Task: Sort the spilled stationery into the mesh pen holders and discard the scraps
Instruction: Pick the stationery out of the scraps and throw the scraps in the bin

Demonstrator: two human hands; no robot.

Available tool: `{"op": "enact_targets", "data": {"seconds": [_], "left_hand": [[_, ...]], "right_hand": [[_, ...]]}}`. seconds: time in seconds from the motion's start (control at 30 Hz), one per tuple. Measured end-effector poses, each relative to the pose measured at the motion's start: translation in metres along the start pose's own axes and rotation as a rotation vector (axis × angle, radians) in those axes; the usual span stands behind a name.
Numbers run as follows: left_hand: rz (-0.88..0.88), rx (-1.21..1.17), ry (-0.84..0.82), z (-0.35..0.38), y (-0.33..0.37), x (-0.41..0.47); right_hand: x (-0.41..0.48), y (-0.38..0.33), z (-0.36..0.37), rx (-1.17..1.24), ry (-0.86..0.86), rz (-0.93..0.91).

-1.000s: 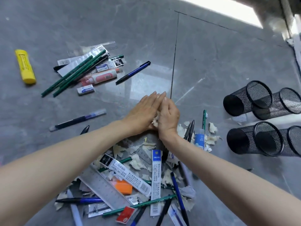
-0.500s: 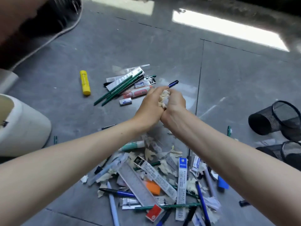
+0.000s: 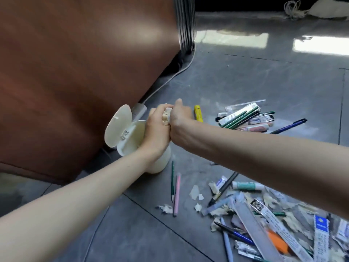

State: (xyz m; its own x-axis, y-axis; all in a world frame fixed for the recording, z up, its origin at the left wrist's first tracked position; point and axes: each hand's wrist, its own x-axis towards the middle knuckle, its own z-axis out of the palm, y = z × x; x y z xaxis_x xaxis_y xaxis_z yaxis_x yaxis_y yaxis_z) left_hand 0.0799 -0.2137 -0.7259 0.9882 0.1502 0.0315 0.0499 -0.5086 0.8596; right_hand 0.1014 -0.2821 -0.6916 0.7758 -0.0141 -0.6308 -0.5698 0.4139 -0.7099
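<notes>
- The left hand (image 3: 156,129) and the right hand (image 3: 181,118) are pressed together side by side. The fingers of both are curled around a clump of paper scraps (image 3: 166,118).
- Only a narrow part of the clump is seen, in the gap between the two hands.
- The clump is held over a cream waste bin (image 3: 132,137), whose lid (image 3: 118,125) is raised towards the left.
- The bin is placed on the grey tiled floor (image 3: 245,82), just beside a large brown piece of furniture (image 3: 75,72). Its lower part is seen under the left wrist.
- A yellow oblong object (image 3: 198,113) is seen on the floor just behind the right hand; what it is cannot be told.
- Further to the right, a bundle of green pencils (image 3: 239,117) is laid together with some packets, and a blue pen (image 3: 289,126) lies near it.
- A green pencil (image 3: 172,180) and a pink pencil (image 3: 177,193) are laid side by side near the foot of the bin.
- A pile of stationery (image 3: 264,214) is spread at the lower right, partly hidden by the right forearm. In it a grey ruler (image 3: 253,222), a white and teal tube (image 3: 247,185), an orange eraser (image 3: 277,241) and several pens are mixed with torn paper.
- A few loose scraps (image 3: 194,192) are scattered between the pink pencil and the pile.
</notes>
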Motion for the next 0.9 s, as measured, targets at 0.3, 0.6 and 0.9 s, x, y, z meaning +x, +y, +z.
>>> {"op": "enact_targets", "data": {"seconds": [0.3,0.6,0.9], "left_hand": [[-0.214,0.109,0.007,-0.051,-0.045,-0.004],[-0.305,0.085,-0.083,-0.07,-0.061,-0.003],[-0.125,0.41,-0.089,-0.074,-0.062,-0.001]], "right_hand": [[0.012,0.04,0.057,-0.153,-0.157,0.152],[0.019,0.045,0.054,-0.143,-0.304,0.265],[0.013,0.029,0.037,-0.376,-0.44,0.044]]}}
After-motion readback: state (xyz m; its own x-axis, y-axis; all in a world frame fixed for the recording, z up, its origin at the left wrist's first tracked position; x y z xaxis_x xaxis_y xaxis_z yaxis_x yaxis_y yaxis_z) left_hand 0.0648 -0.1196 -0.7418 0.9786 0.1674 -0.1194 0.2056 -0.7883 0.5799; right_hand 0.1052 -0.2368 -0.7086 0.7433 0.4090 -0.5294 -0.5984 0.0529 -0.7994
